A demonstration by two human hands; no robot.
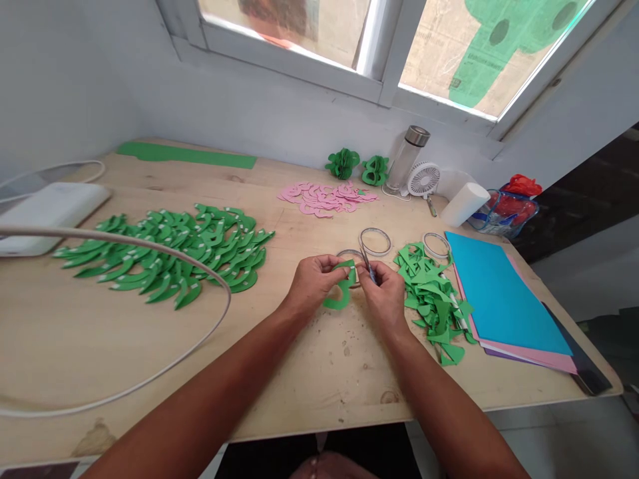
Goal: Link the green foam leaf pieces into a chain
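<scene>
My left hand [319, 276] pinches a curved green paper cutout [339, 297] by its upper end, where a small white strip of tape shows. My right hand [383, 293] is closed beside it, fingertips close to that same end. A slim dark metal tool, which looks like a pair of scissors [369, 266], sticks up from the right fingers; its lower part is hidden in the hand. Just beyond the hands lie thin rolls of tape [375, 241], one partly hidden behind the fingers. Green paper scraps [432, 296] are heaped to the right of my right hand.
Many green cutouts with white tape bits [174, 249] spread at left, a white cable [227, 306] looping over them. Pink cutouts [324, 198], green paper balls [342, 163], a bottle [407, 159] and a small fan [423, 179] stand behind. Blue sheets [504, 289] lie right.
</scene>
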